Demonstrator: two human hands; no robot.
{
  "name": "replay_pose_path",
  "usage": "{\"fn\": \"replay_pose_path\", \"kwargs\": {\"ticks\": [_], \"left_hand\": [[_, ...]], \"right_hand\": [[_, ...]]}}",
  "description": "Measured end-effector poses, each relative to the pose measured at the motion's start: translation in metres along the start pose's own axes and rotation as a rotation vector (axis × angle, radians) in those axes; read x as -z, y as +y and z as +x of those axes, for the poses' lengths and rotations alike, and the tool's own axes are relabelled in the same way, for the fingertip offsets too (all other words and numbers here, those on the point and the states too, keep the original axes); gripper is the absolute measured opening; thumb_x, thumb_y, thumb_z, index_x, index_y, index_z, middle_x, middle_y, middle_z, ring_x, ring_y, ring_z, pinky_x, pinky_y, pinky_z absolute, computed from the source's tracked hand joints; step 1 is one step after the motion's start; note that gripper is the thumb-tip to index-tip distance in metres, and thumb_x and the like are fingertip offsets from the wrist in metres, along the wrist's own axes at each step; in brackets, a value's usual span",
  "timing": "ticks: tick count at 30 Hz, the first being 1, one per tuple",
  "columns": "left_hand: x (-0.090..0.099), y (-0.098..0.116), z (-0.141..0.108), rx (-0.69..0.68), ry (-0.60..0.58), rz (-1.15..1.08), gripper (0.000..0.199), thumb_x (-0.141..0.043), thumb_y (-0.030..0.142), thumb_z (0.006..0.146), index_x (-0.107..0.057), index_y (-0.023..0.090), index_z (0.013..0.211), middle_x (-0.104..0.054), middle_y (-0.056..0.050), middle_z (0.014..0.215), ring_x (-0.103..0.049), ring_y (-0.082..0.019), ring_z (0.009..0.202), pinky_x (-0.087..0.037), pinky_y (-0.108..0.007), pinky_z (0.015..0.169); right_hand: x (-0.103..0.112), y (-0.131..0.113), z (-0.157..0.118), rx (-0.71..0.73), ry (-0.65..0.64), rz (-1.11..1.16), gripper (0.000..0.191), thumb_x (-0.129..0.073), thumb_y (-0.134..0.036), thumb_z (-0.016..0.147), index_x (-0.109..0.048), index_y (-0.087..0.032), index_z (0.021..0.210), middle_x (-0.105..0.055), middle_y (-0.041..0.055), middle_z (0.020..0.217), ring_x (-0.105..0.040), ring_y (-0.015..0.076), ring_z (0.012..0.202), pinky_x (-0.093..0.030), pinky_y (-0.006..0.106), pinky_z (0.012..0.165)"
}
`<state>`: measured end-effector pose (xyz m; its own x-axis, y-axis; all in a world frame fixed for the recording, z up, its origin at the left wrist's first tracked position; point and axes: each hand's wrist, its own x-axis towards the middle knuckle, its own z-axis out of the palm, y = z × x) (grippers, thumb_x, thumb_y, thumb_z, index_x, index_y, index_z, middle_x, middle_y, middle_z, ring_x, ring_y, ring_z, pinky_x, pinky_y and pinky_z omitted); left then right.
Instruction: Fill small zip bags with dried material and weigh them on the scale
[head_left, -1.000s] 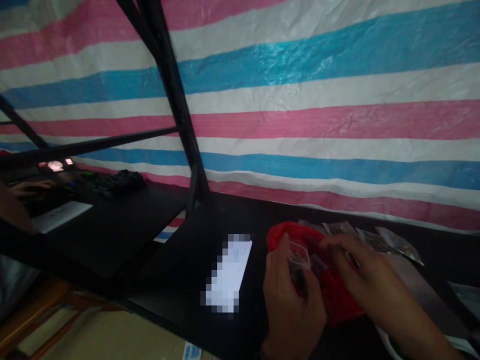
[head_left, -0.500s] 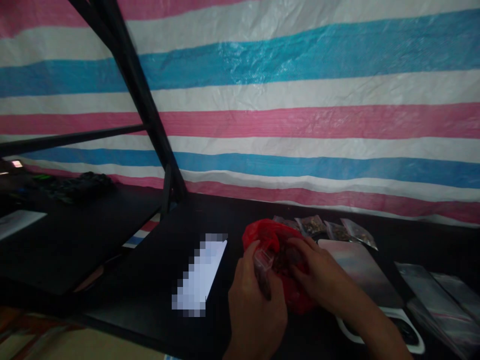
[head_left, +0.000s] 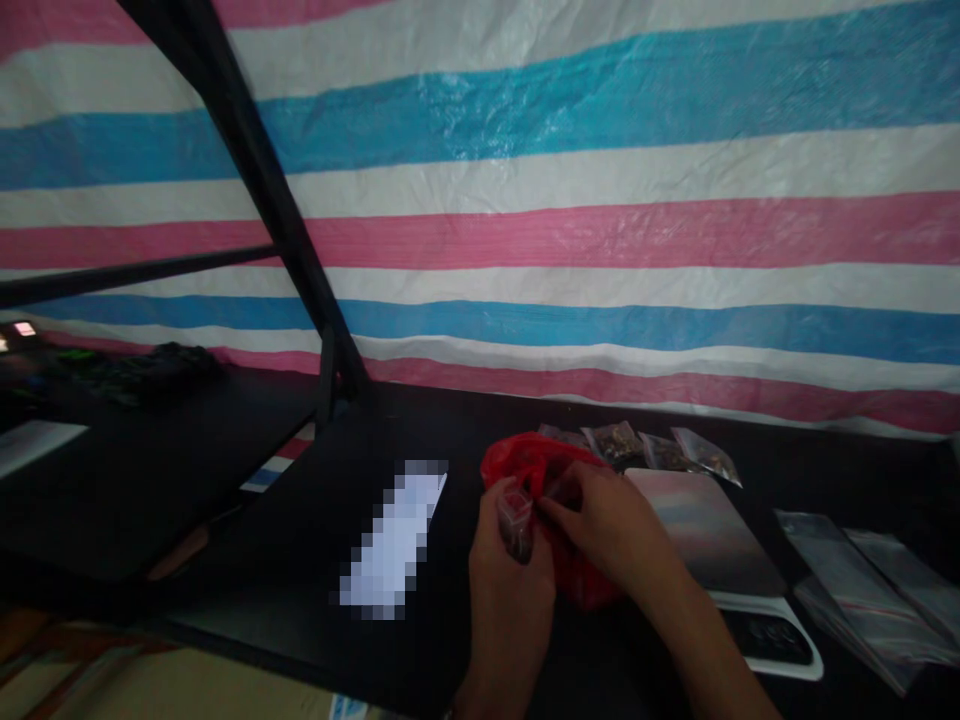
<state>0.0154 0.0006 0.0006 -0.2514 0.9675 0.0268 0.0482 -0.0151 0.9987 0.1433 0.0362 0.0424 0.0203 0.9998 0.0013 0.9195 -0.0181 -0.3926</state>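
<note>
A red plastic bag [head_left: 592, 580] stands open on the black table, its contents mostly hidden by my hands. My left hand [head_left: 514, 570] is closed around a small clear plastic bag [head_left: 516, 515] with dark bits in it, at the red bag's near left side. Over the red bag's opening, my right hand [head_left: 592, 510] has thumb and fingertips drawn together beside the small bag; what they pinch is too small to make out. Right of the hands lies a scale with a silver plate [head_left: 705, 530] and a white-rimmed control panel.
Several filled small bags [head_left: 615, 441] lie behind the scale. Flat clear zip bags [head_left: 870, 590] are at the right. A pixelated white sheet or screen [head_left: 397, 540] lies left of my hands. A black metal post [head_left: 262, 170] rises at the left before a striped tarp.
My right hand has come up out of the red bag toward the small clear bag, its fingertips closing together. My left hand has tilted the small bag more upright. The view has shifted slightly.
</note>
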Motion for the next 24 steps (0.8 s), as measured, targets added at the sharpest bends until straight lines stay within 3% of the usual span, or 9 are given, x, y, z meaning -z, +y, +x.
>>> {"fn": "replay_pose_path", "kwargs": {"ticks": [5,9,12,14,18,24], "left_hand": [[0.004,0.002,0.006,0.006,0.082,-0.104,0.048,-0.067,0.019,0.067,-0.065,0.019,0.115,-0.073,-0.007,0.104,-0.071,-0.023,0.090,-0.060,-0.036,0.082],[0.014,0.003,0.009,0.021,0.111,-0.098,0.053,-0.066,0.017,0.064,-0.065,0.019,0.117,-0.072,-0.004,0.100,-0.068,-0.020,0.082,-0.058,-0.031,0.073],[0.020,0.003,0.010,0.021,0.124,-0.108,0.053,-0.064,0.016,0.062,-0.065,0.020,0.115,-0.073,-0.004,0.103,-0.070,-0.021,0.087,-0.058,-0.031,0.075],[0.023,0.004,0.009,0.015,0.142,-0.096,0.051,-0.064,0.017,0.061,-0.066,0.020,0.113,-0.073,-0.005,0.103,-0.071,-0.022,0.089,-0.059,-0.032,0.078],[0.024,0.005,0.011,-0.002,0.171,-0.051,0.045,-0.071,0.025,0.065,-0.067,0.019,0.109,-0.073,-0.005,0.099,-0.070,-0.022,0.086,-0.059,-0.033,0.077],[0.017,0.000,0.019,0.022,0.104,-0.099,0.048,-0.079,0.031,0.070,-0.065,0.020,0.115,-0.074,-0.005,0.103,-0.071,-0.022,0.089,-0.058,-0.035,0.080]], "right_hand": [[-0.002,0.004,-0.003,0.013,-0.065,0.121,0.017,-0.072,-0.038,0.091,-0.073,-0.021,0.089,-0.081,0.0087,0.096,-0.073,0.0256,0.085,-0.042,0.033,0.069],[-0.003,0.012,-0.003,0.045,-0.158,0.375,0.023,-0.064,-0.041,0.096,-0.077,-0.023,0.094,-0.082,0.0050,0.095,-0.074,0.0229,0.084,-0.045,0.032,0.071],[-0.002,0.019,-0.001,0.043,-0.144,0.510,0.026,-0.061,-0.042,0.098,-0.077,-0.022,0.105,-0.082,0.0048,0.102,-0.076,0.0224,0.088,-0.050,0.031,0.076],[-0.002,0.021,0.000,0.022,-0.060,0.463,0.025,-0.065,-0.041,0.097,-0.076,-0.023,0.110,-0.082,0.0049,0.105,-0.075,0.0236,0.092,-0.050,0.032,0.079],[-0.005,0.014,0.000,0.012,0.101,0.164,0.022,-0.072,-0.036,0.094,-0.073,-0.023,0.111,-0.079,0.0074,0.112,-0.073,0.0291,0.103,-0.049,0.038,0.088],[-0.010,-0.005,-0.002,0.050,0.070,0.076,0.023,-0.069,-0.027,0.096,-0.069,-0.018,0.117,-0.076,0.0128,0.124,-0.069,0.0325,0.116,-0.046,0.041,0.099]]}}
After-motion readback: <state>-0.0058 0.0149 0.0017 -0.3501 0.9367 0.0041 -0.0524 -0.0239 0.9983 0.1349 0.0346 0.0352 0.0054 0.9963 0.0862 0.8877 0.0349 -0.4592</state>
